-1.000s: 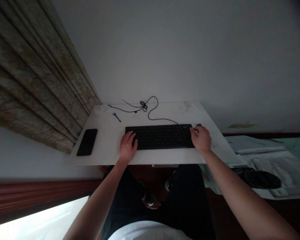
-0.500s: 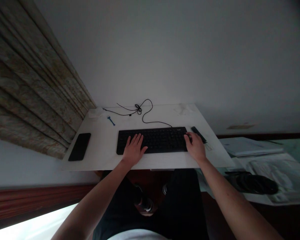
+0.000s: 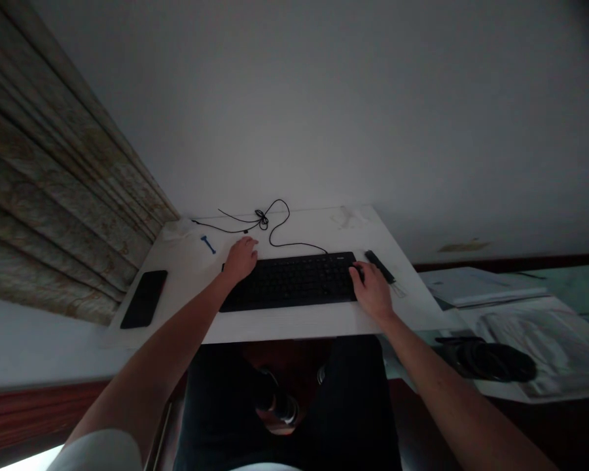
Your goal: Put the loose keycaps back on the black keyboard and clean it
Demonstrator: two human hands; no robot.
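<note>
Near the bench's [image 3: 304, 324] front edge, the light, stiff black keyboard [image 3: 289, 284], best held at its short ends, sits between the left hand [image 3: 240, 259] and right hand [image 3: 373, 294], both open, neither gripping.

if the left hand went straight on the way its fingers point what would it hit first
Probably the black keyboard cable on the white desk. The left hand points past the far edge of the keyboard, though depth is hard to judge here.

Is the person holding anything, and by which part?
Nothing seems held: the left hand is by the far edge of the black keyboard, the right hand on its right end.
</note>
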